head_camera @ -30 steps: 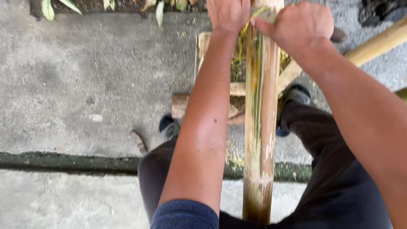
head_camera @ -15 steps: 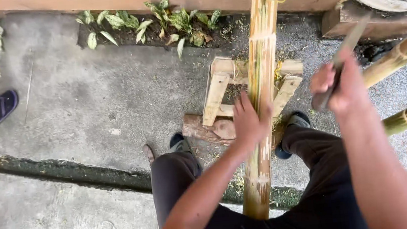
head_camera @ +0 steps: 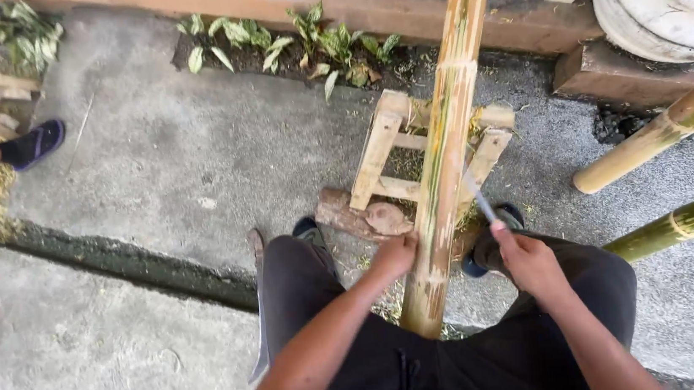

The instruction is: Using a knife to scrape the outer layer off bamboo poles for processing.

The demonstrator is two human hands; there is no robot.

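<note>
Left hand [head_camera: 394, 258] clamped on the left side of a long bamboo pole [head_camera: 444, 160], fingers curled round it near its lower end. Pole rising steeply from between the knees, up across a small wooden trestle [head_camera: 377, 154] and out of the top of the view; surface yellow-brown with green streaks, one node ring visible in the upper part. Right hand [head_camera: 530, 260] closed round the handle of a blade [head_camera: 478, 196], thin and grey, angled up towards the right edge of the pole and just beside it; contact with the pole cannot be told. Short log [head_camera: 364, 217] lying against the foot of the trestle. Dark trousers [head_camera: 305, 284] and dark footwear at either side of the pole base. Two further bamboo poles [head_camera: 663, 129] leaning in from the right, well apart from both hands. Concrete floor [head_camera: 150, 171] with a dark crack running across. Leafy plants [head_camera: 298, 43] along a wooden beam at the top. Another person's foot in a dark slipper [head_camera: 35, 142] at the left edge, beside yellow shavings
</note>
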